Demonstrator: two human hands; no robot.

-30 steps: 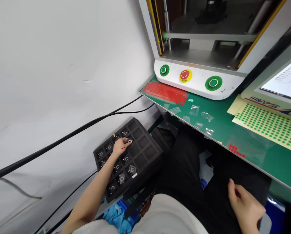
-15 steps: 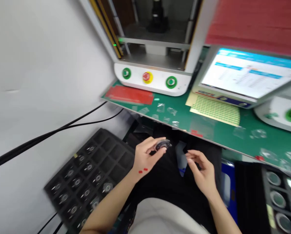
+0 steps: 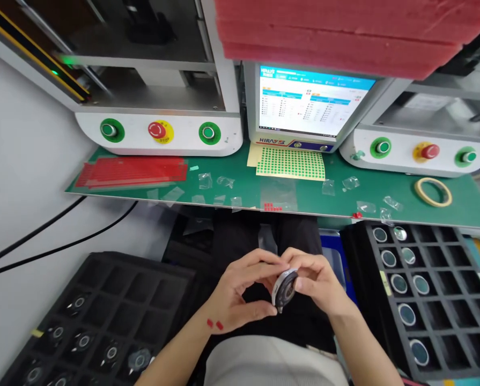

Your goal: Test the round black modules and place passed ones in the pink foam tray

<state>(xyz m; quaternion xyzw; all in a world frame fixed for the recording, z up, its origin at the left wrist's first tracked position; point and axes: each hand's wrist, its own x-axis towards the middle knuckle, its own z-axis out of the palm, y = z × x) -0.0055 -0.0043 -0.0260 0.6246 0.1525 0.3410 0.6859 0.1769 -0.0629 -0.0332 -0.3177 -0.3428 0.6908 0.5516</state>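
Both hands are at centre, low in the view, over my lap and in front of the bench edge. They hold one disc, a round grey-and-black part, tilted on edge between them.

Left hand: closed on the disc, thumb under its lower edge, fingers curled over the top. I note two small red marks on that wrist.

Right hand: also closed on the disc, fingertips pinching its upper rim from the right side. The two hands touch at the fingertips.

Left tray: black, divided into cells, low at my left, well apart from the hands. Its nearer cells hold small round parts; the farther cells that I can see are bare.

Right tray: black, same pattern, at my right just below the bench. Its two left columns hold round lenses.

On the bench I log a red sheet at left, a sheet of green dots at centre, scattered clear bags and a tape roll at right. Behind these stand two machines, each with two green buttons and a red stop button, the left machine and the right machine, with a lit monitor between them. Red foam lies above the monitor. Two black cables run along the wall at left.
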